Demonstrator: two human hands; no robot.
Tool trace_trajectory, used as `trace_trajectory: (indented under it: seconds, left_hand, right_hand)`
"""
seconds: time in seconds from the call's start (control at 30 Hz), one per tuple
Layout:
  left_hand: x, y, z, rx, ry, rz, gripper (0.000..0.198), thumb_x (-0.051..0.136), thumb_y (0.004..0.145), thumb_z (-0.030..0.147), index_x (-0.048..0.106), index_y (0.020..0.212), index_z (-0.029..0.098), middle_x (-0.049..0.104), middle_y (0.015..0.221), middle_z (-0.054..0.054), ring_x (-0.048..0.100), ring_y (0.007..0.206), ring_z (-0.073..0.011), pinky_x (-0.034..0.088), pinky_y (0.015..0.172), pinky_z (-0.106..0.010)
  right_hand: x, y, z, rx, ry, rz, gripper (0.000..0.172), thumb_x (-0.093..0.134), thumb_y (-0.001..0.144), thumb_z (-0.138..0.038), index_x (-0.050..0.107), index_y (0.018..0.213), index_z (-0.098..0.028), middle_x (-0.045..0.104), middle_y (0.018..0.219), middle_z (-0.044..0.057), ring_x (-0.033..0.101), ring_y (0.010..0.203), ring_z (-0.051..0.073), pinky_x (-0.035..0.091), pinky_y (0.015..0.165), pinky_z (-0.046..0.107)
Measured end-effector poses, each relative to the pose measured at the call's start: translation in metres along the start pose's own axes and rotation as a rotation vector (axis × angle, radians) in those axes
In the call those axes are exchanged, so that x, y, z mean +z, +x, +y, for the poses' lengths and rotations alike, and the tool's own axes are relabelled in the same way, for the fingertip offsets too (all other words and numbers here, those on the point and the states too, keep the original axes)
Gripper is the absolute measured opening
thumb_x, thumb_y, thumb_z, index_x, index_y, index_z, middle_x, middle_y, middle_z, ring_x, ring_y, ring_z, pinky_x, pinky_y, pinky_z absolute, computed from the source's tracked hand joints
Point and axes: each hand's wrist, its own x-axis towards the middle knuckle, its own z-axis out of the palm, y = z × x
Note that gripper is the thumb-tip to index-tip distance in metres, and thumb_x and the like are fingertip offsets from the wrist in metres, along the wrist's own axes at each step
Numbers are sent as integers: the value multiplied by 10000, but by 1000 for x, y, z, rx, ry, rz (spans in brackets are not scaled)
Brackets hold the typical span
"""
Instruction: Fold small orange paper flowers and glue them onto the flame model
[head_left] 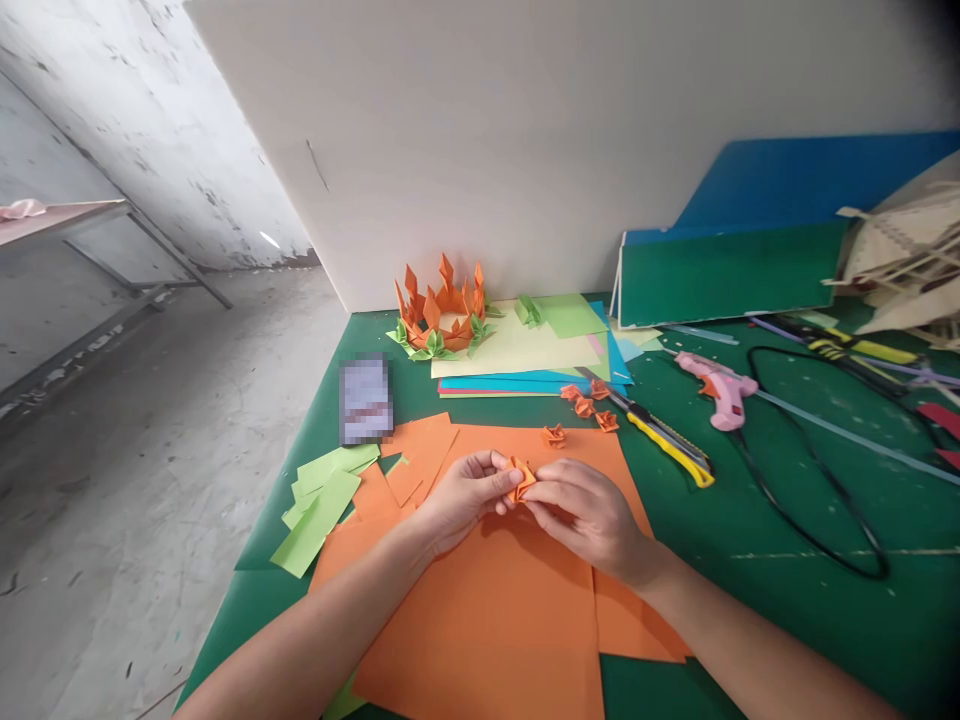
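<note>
Between my two hands is a small folded orange paper flower (520,482), held above large orange paper sheets (487,620). My left hand (469,495) pinches it from the left, thumb on top. From the right, the fingers of my right hand (589,505) are closed on its other edge. Just beyond lie several finished-looking orange paper flowers (584,407), with a single one (554,436) closer to my right hand. Farther back stands an orange folded-paper crown (442,310) with green paper leaves around its base.
Green paper pieces (319,520) lie at left beside a blurred-out rectangular object (366,398). A yellow utility knife (667,445) and a pink glue gun (720,390) with a looping black cord lie right. Stacked coloured paper (517,340) sits behind; a green board (735,270) leans at the back.
</note>
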Motion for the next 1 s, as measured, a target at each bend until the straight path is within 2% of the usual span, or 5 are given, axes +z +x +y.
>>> trace_trajectory:
  seconds: [0.13, 0.33, 0.43, 0.67, 1.0]
  left_hand:
    - [5, -1, -2, 65, -1, 30, 349, 855, 635, 335, 571, 727, 154, 623, 649, 29, 532, 503, -37, 412, 490, -149]
    - [9, 0, -11, 277, 211, 196, 343, 784, 709, 416, 544, 778, 180, 579, 619, 48, 507, 480, -61, 389, 426, -170]
    - [8, 1, -13, 333, 288, 229, 321, 777, 712, 409, 566, 773, 176, 583, 642, 38, 507, 504, -64, 388, 445, -176]
    - [5, 0, -17, 398, 426, 256, 229, 734, 755, 372, 616, 805, 182, 624, 763, 9, 569, 601, -87, 447, 556, -204]
    - [9, 0, -11, 368, 233, 104, 271, 770, 729, 300, 566, 857, 176, 585, 782, 18, 535, 685, -76, 440, 635, -189]
  right_hand:
    - [-1, 1, 0, 115, 144, 25, 117, 568, 901, -235, 680, 913, -265, 668, 854, 45, 627, 783, 178, 526, 713, 319]
    - [1, 5, 0, 558, 463, 72, 212, 612, 864, -404, 656, 793, -209, 649, 775, 41, 619, 731, 175, 530, 644, 292]
    - [4, 5, 0, 683, 521, 78, 260, 644, 818, -456, 646, 802, -196, 647, 756, 36, 616, 695, 167, 533, 604, 277]
    - [7, 2, 2, 705, 561, 75, 238, 674, 785, -425, 652, 834, -193, 669, 801, 42, 643, 727, 175, 560, 643, 288]
    - [7, 4, 3, 719, 568, 54, 246, 656, 799, -430, 644, 794, -184, 614, 719, 13, 577, 658, 142, 507, 582, 255]
